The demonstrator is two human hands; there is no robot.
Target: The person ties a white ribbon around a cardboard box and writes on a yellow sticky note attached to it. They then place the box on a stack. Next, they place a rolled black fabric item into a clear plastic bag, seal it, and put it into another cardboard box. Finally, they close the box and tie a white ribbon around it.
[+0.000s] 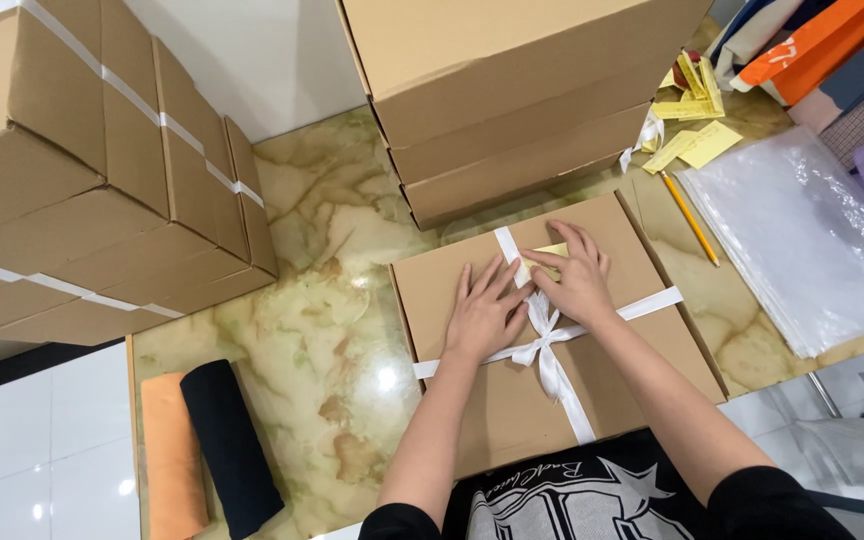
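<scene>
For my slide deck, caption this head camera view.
Both hands press a yellow slip under white ribbon on a cardboard box.

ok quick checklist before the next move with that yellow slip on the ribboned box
1. Left hand flat on the cardboard box, steadying it: ok.
2. Right hand pressing the yellow slip beside the white ribbon: ok.
3. Ribbon bow tied at the crossing: ok.
4. Slip tucked under the ribbon: cannot tell, fingers cover it.
5. Box lying flat on the marble floor: ok.
6. Spare yellow slips and pencil close by: ok.
</scene>
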